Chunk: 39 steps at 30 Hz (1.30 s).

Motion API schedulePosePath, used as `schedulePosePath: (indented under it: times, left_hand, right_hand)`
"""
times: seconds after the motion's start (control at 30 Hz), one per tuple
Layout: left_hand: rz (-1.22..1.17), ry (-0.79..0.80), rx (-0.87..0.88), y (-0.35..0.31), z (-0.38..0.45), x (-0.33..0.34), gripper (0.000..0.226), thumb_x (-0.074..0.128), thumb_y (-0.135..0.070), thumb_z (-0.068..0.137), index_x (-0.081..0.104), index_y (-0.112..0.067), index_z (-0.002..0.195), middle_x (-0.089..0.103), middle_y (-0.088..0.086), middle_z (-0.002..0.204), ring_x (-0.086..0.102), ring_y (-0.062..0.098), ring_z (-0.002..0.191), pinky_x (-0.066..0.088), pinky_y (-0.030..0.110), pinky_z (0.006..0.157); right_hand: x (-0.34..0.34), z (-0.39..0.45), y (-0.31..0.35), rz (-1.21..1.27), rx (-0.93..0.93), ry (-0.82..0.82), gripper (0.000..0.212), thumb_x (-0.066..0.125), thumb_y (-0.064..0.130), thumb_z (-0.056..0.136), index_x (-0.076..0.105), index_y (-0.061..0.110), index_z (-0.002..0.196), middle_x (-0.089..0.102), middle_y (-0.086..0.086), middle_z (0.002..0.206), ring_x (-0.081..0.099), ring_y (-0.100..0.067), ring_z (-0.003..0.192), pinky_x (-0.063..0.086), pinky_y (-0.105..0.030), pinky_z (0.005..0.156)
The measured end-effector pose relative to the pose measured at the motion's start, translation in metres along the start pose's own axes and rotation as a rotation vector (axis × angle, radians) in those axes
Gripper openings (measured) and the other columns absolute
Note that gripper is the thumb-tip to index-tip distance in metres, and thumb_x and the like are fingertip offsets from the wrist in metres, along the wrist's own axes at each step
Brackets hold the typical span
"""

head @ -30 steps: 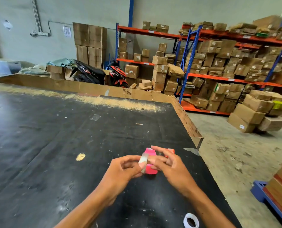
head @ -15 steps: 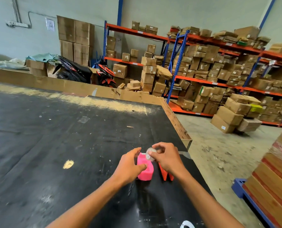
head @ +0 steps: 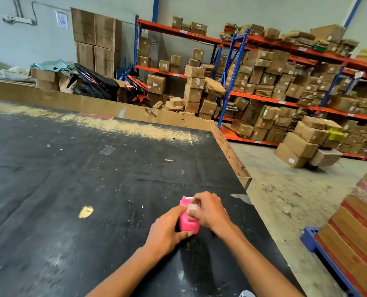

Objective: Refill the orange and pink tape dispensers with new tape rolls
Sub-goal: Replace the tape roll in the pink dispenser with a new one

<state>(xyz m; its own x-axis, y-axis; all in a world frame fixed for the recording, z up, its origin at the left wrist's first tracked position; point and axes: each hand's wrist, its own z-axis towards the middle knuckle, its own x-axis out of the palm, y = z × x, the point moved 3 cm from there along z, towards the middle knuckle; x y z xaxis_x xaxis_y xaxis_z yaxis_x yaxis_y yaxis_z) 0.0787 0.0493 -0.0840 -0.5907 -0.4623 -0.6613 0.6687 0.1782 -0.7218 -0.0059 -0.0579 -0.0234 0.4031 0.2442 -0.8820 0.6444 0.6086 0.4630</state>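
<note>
The pink tape dispenser [head: 188, 224] stands on the black table [head: 71, 189] near its right edge. My left hand [head: 167, 229] grips the dispenser's left side and base. My right hand [head: 209, 211] pinches a clear tape roll [head: 192, 208] and holds it down in the dispenser's top. The orange dispenser is almost wholly hidden behind my right hand; only a thin orange sliver [head: 219, 198] shows.
A white tape roll [head: 246, 294] lies at the table's near edge. The table's right edge [head: 234, 155] drops to a concrete floor. Stacked cartons on a blue pallet [head: 358, 232] stand to the right. Shelves of boxes [head: 285, 82] fill the back.
The pink dispenser went from being held up in both hands to standing on the table. My right hand has brought the tape roll down into its top, and now covers the orange dispenser.
</note>
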Motion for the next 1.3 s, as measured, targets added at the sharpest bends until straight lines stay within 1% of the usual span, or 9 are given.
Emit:
schedulePosePath:
  times: [0.1, 0.17, 0.27, 0.43, 0.63, 0.73, 0.87, 1.03, 1.3]
  left_hand:
    - [0.015, -0.021, -0.013, 0.002, 0.005, 0.002, 0.070, 0.073, -0.048, 0.066, 0.047, -0.031, 0.129, 0.062, -0.011, 0.128, 0.060, 0.013, 0.113, 0.051, 0.035, 0.090]
    - [0.027, -0.019, -0.007, 0.003, 0.006, 0.002, 0.074, 0.073, -0.050, 0.066, 0.046, -0.029, 0.132, 0.060, -0.011, 0.131, 0.059, 0.013, 0.116, 0.050, 0.034, 0.092]
    - [0.028, -0.022, 0.000, 0.006, 0.007, 0.003, 0.073, 0.072, -0.053, 0.066, 0.048, -0.030, 0.130, 0.061, -0.011, 0.131, 0.059, 0.011, 0.115, 0.049, 0.031, 0.090]
    - [0.042, -0.025, 0.004, -0.001, 0.012, 0.000, 0.076, 0.072, -0.055, 0.063, 0.049, -0.028, 0.130, 0.062, -0.010, 0.128, 0.061, 0.012, 0.112, 0.050, 0.030, 0.088]
    - [0.007, -0.037, 0.001, -0.006, 0.012, -0.004, 0.075, 0.062, -0.066, 0.062, 0.046, -0.042, 0.131, 0.065, -0.016, 0.124, 0.063, 0.005, 0.108, 0.053, 0.034, 0.090]
    - [-0.009, -0.076, -0.033, -0.005, 0.012, -0.003, 0.071, 0.061, -0.067, 0.068, 0.051, -0.035, 0.131, 0.066, -0.014, 0.124, 0.063, 0.006, 0.108, 0.053, 0.034, 0.091]
    - [-0.020, -0.088, -0.064, -0.005, 0.013, -0.002, 0.068, 0.066, -0.059, 0.071, 0.052, -0.030, 0.131, 0.066, -0.012, 0.124, 0.064, 0.007, 0.108, 0.053, 0.034, 0.091]
    - [-0.076, -0.071, -0.072, -0.003, 0.012, -0.002, 0.069, 0.070, -0.055, 0.069, 0.051, -0.034, 0.132, 0.068, -0.014, 0.119, 0.065, 0.003, 0.103, 0.053, 0.032, 0.092]
    - [-0.010, 0.004, 0.007, -0.003, 0.015, 0.004, 0.060, 0.059, -0.053, 0.082, 0.045, -0.033, 0.137, 0.062, -0.003, 0.114, 0.061, 0.014, 0.104, 0.048, 0.037, 0.097]
  right_hand:
    - [0.003, 0.001, -0.003, 0.003, -0.012, 0.007, 0.011, 0.071, 0.026, 0.073, 0.069, 0.021, 0.082, 0.067, 0.003, 0.081, 0.054, -0.018, 0.076, 0.031, -0.023, 0.047]
    - [0.005, 0.001, -0.012, 0.162, -0.011, 0.037, 0.011, 0.074, 0.026, 0.074, 0.068, 0.016, 0.073, 0.063, 0.005, 0.067, 0.053, -0.012, 0.066, 0.036, -0.017, 0.047]
    - [0.008, -0.001, -0.019, 0.367, -0.020, 0.084, 0.020, 0.077, 0.026, 0.074, 0.069, 0.008, 0.076, 0.073, -0.011, 0.076, 0.061, -0.014, 0.065, 0.049, -0.029, 0.062]
    - [0.010, 0.000, -0.017, 0.177, -0.087, -0.008, 0.024, 0.071, 0.035, 0.075, 0.068, 0.012, 0.072, 0.054, 0.009, 0.064, 0.049, -0.001, 0.061, 0.030, -0.015, 0.050]
    - [0.005, 0.004, -0.025, 0.318, -0.063, 0.019, 0.014, 0.069, 0.038, 0.075, 0.073, 0.026, 0.079, 0.067, 0.007, 0.068, 0.062, -0.007, 0.075, 0.055, -0.039, 0.074]
    - [0.006, 0.010, -0.026, 0.333, -0.015, 0.070, 0.025, 0.072, 0.029, 0.073, 0.069, 0.026, 0.098, 0.067, 0.008, 0.075, 0.063, -0.015, 0.088, 0.056, -0.036, 0.082]
    - [0.004, 0.019, -0.022, 0.414, -0.037, 0.128, 0.035, 0.078, 0.013, 0.071, 0.068, 0.013, 0.104, 0.059, 0.009, 0.072, 0.056, -0.002, 0.068, 0.047, -0.011, 0.065]
    - [-0.002, 0.027, -0.021, 0.514, -0.110, 0.078, 0.013, 0.077, 0.009, 0.074, 0.075, 0.008, 0.086, 0.064, 0.004, 0.067, 0.058, -0.005, 0.064, 0.048, -0.021, 0.066]
    - [-0.003, 0.062, -0.021, 0.492, -0.166, 0.180, 0.010, 0.073, -0.001, 0.075, 0.075, 0.002, 0.084, 0.067, -0.007, 0.064, 0.059, -0.007, 0.056, 0.048, -0.021, 0.061]
